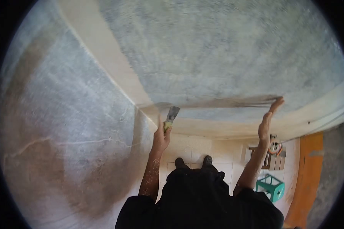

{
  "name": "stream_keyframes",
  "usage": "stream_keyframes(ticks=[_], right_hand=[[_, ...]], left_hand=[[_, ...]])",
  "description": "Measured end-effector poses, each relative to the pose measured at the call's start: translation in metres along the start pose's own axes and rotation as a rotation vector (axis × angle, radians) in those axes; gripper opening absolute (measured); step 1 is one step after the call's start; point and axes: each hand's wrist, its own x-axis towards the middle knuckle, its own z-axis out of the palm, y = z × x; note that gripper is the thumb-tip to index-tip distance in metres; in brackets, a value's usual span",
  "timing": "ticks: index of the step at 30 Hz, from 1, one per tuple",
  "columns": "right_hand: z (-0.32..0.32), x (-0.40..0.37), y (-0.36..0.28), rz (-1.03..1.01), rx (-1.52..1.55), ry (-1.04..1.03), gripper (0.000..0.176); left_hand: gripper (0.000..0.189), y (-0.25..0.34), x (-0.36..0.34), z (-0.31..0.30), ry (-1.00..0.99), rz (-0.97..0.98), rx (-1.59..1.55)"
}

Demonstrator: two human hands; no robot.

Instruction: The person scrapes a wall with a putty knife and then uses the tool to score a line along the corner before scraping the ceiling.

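A putty knife [172,113] with a dark metal blade and a yellowish handle points upward in my left hand [162,138], whose fingers are closed round the handle. The blade is close to the grey plastered wall [218,49]; contact cannot be made out. To the right, my right hand [264,128] is raised with its fingers stretched out and holds nothing. Its fingertips reach the wall, by the end of a dark shadow band. White specks cover my left forearm.
A second plastered wall [91,141] with a crack-like line meets the first at a corner on the left. Below are floor tiles [221,157] and my shoes. At right stand a green plastic stool [272,187], a small wooden bench [277,163] with a round object, and an orange panel [307,171].
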Motion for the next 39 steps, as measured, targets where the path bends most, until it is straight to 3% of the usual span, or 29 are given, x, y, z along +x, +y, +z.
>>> stream_keyframes(ticks=[1, 4, 6, 8, 12, 13, 16, 20, 23, 29, 32, 38, 39], right_hand=[[0.001, 0.001, -0.002, -0.015, 0.028, 0.014, 0.080], [0.003, -0.001, 0.010, -0.016, 0.002, 0.021, 0.074], [0.006, -0.001, 0.007, 0.027, 0.011, 0.034, 0.073], [0.006, -0.003, -0.002, 0.073, -0.019, 0.029, 0.073], [-0.015, -0.014, -0.016, -0.018, 0.007, 0.047, 0.069], [-0.018, -0.016, -0.015, -0.052, 0.037, 0.058, 0.067], [-0.048, -0.018, 0.046, -0.097, 0.143, 0.182, 0.059], [-0.095, 0.001, 0.090, -0.079, 0.033, 0.376, 0.050], [-0.124, 0.014, 0.121, -0.120, -0.101, 0.423, 0.047], [-0.151, 0.034, 0.181, -0.287, -0.347, 0.511, 0.049], [-0.159, 0.040, 0.202, -0.326, -0.395, 0.454, 0.053], [-0.167, 0.036, 0.239, -0.337, -0.395, 0.129, 0.069], [-0.166, 0.036, 0.244, -0.349, -0.404, 0.117, 0.069]], left_hand=[[0.057, 0.003, -0.002, -0.006, -0.016, -0.135, -0.089], [0.045, -0.007, 0.004, -0.019, -0.052, -0.286, -0.193], [0.032, -0.013, 0.009, -0.024, -0.122, -0.223, -0.056], [0.033, -0.005, 0.013, -0.016, -0.273, -0.306, -0.018], [0.037, -0.014, 0.002, 0.002, -0.577, -0.503, -0.075], [0.039, -0.015, -0.003, 0.013, -0.576, -0.412, -0.036], [0.036, -0.019, -0.010, 0.065, -0.646, -0.455, -0.055], [0.039, 0.024, -0.007, 0.112, -0.732, -0.759, -0.275], [0.041, 0.052, -0.008, 0.155, -0.720, -0.649, -0.120], [0.040, 0.110, -0.007, 0.248, -0.751, -0.513, -0.129], [0.040, 0.131, -0.024, 0.281, -0.712, -0.603, -0.242], [0.039, 0.163, -0.039, 0.302, -0.589, -0.695, -0.321], [0.038, 0.162, -0.036, 0.307, -0.613, -0.642, -0.318]])
